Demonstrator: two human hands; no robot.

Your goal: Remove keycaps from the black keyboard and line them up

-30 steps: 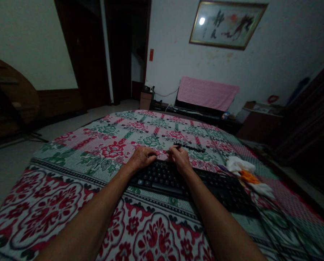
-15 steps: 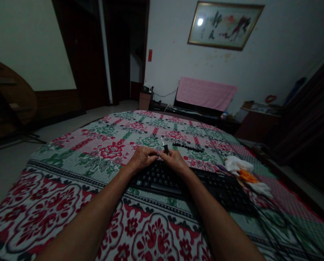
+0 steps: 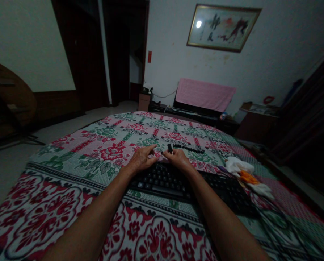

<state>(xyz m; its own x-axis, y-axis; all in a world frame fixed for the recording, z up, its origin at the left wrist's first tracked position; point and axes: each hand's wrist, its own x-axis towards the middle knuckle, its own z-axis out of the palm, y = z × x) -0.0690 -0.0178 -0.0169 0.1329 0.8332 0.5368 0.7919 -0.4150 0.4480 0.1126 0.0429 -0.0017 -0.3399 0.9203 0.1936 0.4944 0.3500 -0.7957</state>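
A black keyboard [image 3: 162, 181] lies on the flowered cloth under my hands. My left hand [image 3: 143, 158] is over its far left edge, index finger stretched out and thumb apart, with nothing visible between them. My right hand [image 3: 177, 158] is closed on a small black-handled tool [image 3: 169, 147], its black end sticking up above the fingers. A small dark bit shows at the right fingertips, too small to name. Beyond my right hand, a row of small black pieces [image 3: 190, 148], which look like keycaps, lies on the cloth.
White cloth or tissue [image 3: 239, 165] with an orange piece [image 3: 248, 177] lies right of the keyboard. Black cables [image 3: 276, 224] run over the cloth at lower right. The flowered cloth [image 3: 110, 152] covers the wide surface. A pink towel [image 3: 205, 94] hangs farther back.
My hands have moved apart, the left fingers opening out. My right hand has shifted slightly right and the tool has turned; its thin light shaft no longer shows.
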